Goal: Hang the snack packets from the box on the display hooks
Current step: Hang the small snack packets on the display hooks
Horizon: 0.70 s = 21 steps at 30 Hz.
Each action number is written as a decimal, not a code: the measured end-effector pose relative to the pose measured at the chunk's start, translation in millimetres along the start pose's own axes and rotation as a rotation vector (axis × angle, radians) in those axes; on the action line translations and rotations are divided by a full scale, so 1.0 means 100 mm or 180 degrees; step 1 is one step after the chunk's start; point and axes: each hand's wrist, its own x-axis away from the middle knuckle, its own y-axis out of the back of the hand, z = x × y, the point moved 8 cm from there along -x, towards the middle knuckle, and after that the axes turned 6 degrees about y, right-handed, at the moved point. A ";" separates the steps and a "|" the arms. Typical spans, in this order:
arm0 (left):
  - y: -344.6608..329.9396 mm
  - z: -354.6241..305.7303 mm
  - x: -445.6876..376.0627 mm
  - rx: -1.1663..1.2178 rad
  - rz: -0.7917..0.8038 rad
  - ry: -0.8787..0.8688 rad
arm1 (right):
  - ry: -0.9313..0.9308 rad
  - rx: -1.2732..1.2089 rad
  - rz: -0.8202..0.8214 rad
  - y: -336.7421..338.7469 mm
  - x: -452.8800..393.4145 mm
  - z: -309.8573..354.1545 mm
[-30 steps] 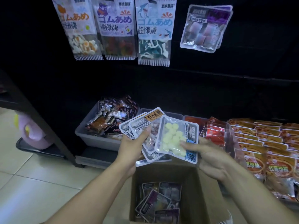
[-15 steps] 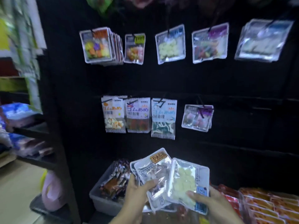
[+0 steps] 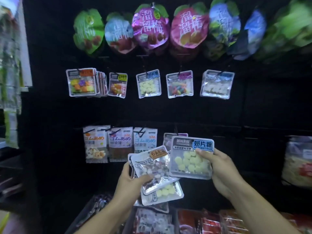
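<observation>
Head view, looking up the dark display panel. Left hand (image 3: 130, 179) grips a fanned stack of packets (image 3: 152, 169), thumb curled over the front one and fingers behind; the stack lies tilted, its top edges up and to the right, directly left of the milk-tablet packet (image 3: 190, 159) and partly tucked under its lower left corner. Right hand (image 3: 217, 166) pinches the milk-tablet packet along its right edge, thumb on the front near the blue label, fingers behind; the packet stands nearly upright with its header uppermost and lies left of that grip. Its match, a hanging packet of pale tablets (image 3: 148, 83), sits in the middle row well above and somewhat left of the held packet, on a hook (image 3: 145, 70). Judged from this, the right hand is the carrying hand, and the move turns on raising the header up and leftward to that hook. No hang hole can be made out in the header.
</observation>
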 end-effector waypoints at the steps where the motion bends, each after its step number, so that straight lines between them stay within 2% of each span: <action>1: -0.07 -0.08 0.01 0.0012 0.0044 -0.0053 | 0.0000 -0.0053 0.0059 0.00 -0.06 0.09; 5: -0.18 -0.26 -0.03 0.0085 0.0060 -0.0106 | 0.0176 -0.0115 0.0389 -0.24 -0.38 0.54; 9: -0.07 -0.44 -0.01 0.0146 -0.0061 -0.0281 | 0.0773 0.0414 0.0599 -0.93 -0.74 1.07; 15: 0.20 -0.82 0.01 0.0648 0.0061 -0.0623 | 0.1411 0.0540 -0.0037 -1.86 -1.33 1.50; 21: 0.48 -1.03 -0.03 0.0969 0.0270 -0.0838 | 0.1622 0.0622 -0.0664 -2.09 -1.79 1.63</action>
